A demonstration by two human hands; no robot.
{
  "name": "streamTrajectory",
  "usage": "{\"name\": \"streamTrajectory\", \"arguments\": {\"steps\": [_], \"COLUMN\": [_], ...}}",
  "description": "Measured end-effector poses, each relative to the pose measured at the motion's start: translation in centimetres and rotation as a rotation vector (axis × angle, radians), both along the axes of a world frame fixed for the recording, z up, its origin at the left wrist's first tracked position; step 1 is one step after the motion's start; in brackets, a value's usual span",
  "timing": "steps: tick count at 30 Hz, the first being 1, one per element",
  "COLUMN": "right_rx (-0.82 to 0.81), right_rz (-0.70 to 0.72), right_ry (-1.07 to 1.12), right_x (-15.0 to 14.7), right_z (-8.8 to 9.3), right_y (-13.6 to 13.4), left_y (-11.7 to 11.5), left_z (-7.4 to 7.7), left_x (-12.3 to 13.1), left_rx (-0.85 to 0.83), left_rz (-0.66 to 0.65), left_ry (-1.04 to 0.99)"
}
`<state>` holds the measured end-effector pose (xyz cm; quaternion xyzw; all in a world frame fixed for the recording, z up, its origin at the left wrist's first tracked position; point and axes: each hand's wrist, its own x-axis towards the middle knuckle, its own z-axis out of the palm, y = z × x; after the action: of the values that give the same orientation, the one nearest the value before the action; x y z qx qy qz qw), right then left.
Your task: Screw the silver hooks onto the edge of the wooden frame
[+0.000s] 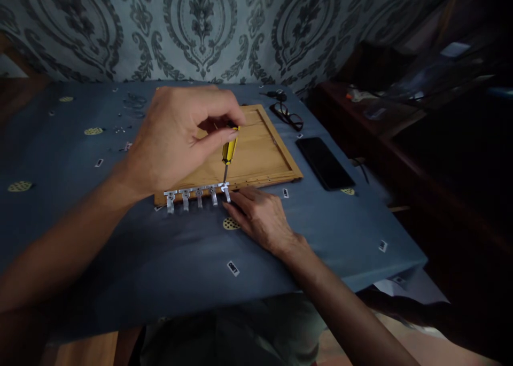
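Note:
A yellow-handled screwdriver (pixel 228 147) stands nearly upright, its handle end pinched between thumb and fingers of my left hand (pixel 180 136). The blade tip meets a small metal hook (pixel 226 191) on the near edge of a wooden frame with a recessed panel (pixel 256 147). Several similar metal hooks (pixel 185 199) line that edge to the left. My right hand (pixel 262 216) rests at the near edge, its fingertips at the rightmost hook; whether they grip it is hard to make out. My left hand covers part of the panel.
A patterned blue cloth covers the table (pixel 344 238). Right of the frame lie a black phone (pixel 325 163) and eyeglasses (pixel 286 116). Small screws (pixel 120 130) and other little parts are scattered at the left. A patterned curtain (pixel 200 29) hangs behind; dark furniture (pixel 352 115) stands at right.

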<state>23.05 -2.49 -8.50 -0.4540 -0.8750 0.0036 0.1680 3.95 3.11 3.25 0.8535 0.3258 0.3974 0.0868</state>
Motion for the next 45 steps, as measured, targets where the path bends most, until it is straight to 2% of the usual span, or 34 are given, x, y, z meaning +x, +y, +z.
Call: {"name": "streamTrajectory", "arguments": {"steps": [10,15,19,24,28,33,39,45], "right_rx": [-0.01,-0.015,0.011,0.01,0.001,-0.006,0.0,-0.01], "right_rz": [-0.005,0.001,0.005,0.002,0.002,0.001,-0.005,0.007], "right_ry": [0.001,-0.003,0.007,0.005,0.0,0.012,0.004,0.019], "right_x": [-0.03,-0.06,-0.02,-0.04,-0.05,0.0,-0.02,-0.02], "right_z": [-0.03,-0.04,-0.11,-0.12,-0.1,-0.2,-0.21,-0.11], "right_y": [0.02,0.03,0.01,0.03,0.06,0.04,-0.01,-0.03], "left_y": [0.25,0.0,0.17,0.25,0.04,-0.05,0.1,0.04], "left_z": [-0.51,0.12,-0.01,-0.54,-0.43,0.0,-0.36,-0.2], "left_x": [0.42,0.2,0.14,0.47,0.56,0.36,0.4,0.47], "left_rx": [0.064,-0.015,-0.07,0.011,0.04,-0.004,0.013,0.001], "left_rz": [0.005,0.011,-0.011,-0.031,-0.021,-0.037,-0.066,-0.018], "left_ry": [-0.035,0.015,-0.029,-0.054,-0.048,-0.003,-0.021,-0.016]}}
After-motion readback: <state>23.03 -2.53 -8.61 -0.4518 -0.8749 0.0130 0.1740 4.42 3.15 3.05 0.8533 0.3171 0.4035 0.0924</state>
